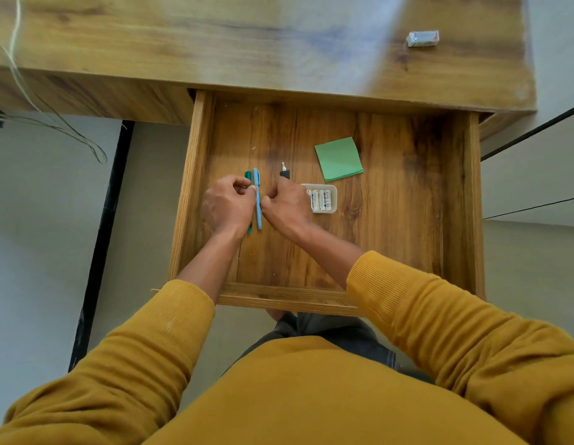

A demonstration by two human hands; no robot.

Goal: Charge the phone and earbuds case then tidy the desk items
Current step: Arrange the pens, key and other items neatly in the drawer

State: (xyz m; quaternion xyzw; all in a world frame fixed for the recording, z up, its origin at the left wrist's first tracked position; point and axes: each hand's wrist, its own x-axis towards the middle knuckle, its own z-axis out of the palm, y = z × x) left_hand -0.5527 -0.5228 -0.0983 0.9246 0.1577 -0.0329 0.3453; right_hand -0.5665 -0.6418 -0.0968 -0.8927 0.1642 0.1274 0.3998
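In the open wooden drawer (452, 200) pulled out from under the desk (215, 43), both hands work close together towards its left side. The left hand (229, 205) has its fingers curled inward beside a light blue pen (257, 200), which lies lengthwise on the drawer floor; its fingertips touch the pen's upper half, though whether they truly pinch it cannot be told. A dark green pen (248, 175) lies just left of the blue one, mostly hidden under that hand, only its far tip and a bit of its near end showing. The right hand (287, 205) sits just right of the blue pen with its fingers curled under; what it holds, if anything, cannot be told. Past its knuckles, a small black piece with a metal tip (284, 171) pokes out towards the back of the drawer. Touching the right hand's far side is a clear case of white AA batteries (322, 199). A pad of green sticky notes (338, 159) lies just behind that case, further into the drawer. On the desk top, well beyond the drawer's right rear corner, rests a small wrapped eraser (422, 38). Thin pale cables (25, 88) hang over the desk's left edge. Mustard-yellow sleeves (455, 316) cover both forearms.
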